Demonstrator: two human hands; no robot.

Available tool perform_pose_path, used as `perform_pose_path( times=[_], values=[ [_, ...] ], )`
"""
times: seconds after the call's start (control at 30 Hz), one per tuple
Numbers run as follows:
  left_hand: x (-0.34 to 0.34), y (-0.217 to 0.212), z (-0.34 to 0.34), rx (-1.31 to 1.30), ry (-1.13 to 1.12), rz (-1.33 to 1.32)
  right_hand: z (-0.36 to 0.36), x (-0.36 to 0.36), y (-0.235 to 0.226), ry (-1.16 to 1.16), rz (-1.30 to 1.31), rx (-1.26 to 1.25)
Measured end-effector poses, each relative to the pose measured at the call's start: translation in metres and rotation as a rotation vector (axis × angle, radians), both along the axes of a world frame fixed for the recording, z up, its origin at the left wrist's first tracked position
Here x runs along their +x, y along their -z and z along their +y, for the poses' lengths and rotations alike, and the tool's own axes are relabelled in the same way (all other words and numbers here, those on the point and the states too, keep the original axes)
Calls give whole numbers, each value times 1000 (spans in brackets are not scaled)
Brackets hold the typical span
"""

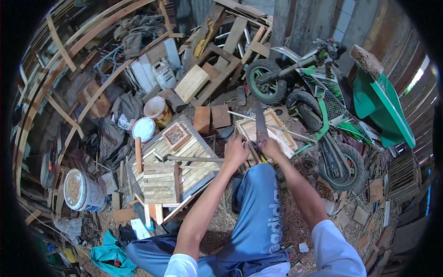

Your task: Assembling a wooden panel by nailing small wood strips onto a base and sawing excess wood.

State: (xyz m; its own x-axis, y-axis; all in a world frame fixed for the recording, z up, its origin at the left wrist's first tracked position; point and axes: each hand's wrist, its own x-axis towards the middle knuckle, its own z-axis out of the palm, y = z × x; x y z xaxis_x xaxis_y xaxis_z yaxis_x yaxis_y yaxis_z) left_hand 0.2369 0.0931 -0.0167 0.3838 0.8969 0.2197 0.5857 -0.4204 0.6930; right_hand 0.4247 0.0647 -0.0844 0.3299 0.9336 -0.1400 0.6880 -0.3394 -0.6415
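Handsaw (pixel 260 121) is in the right hand (pixel 269 147), just above the bent knee, its broad dark blade pointing up and away from the person. The right grip is closed, with the fingers wrapped around the saw's handle end, which they mostly hide. Beside it, the left hand (pixel 236 150) has its fingers curled at a narrow piece of wood (pixel 252 156); I cannot tell whether that grip is closed around the wood or only pressed on it. Just beyond the saw lies a pale wooden frame (pixel 282 139), with a thin stick (pixel 297 134) slanting across it.

Large pale lettering runs down the blue trouser leg (pixel 258 198), clear against the cloth. Coloured print also shows on the red-and-yellow bucket (pixel 162 115) and the white bucket (pixel 84 190) at far left, too small to make out. The green motorbike (pixel 323 99) on the right carries dark and white graphics.

To the left, a low desk (pixel 203 137) bears a slatted wood panel (pixel 159 182), a small square tray (pixel 186 138) and a hammer (pixel 194 159), its handle reaching toward the left hand.
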Motion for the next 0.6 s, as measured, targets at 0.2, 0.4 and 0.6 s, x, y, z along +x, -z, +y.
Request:
perform_pose_path(
  times=[0.2,0.4,0.6],
  values=[
    [55,61,42,-334,188,73,-13,10,45,-118,-319,-75],
    [70,73,43,-494,11,-222,-11,23,30,-117,-172,134],
    [56,7,22,-629,-6,-560,-20,2,-28,-159,150,493]
  ],
)
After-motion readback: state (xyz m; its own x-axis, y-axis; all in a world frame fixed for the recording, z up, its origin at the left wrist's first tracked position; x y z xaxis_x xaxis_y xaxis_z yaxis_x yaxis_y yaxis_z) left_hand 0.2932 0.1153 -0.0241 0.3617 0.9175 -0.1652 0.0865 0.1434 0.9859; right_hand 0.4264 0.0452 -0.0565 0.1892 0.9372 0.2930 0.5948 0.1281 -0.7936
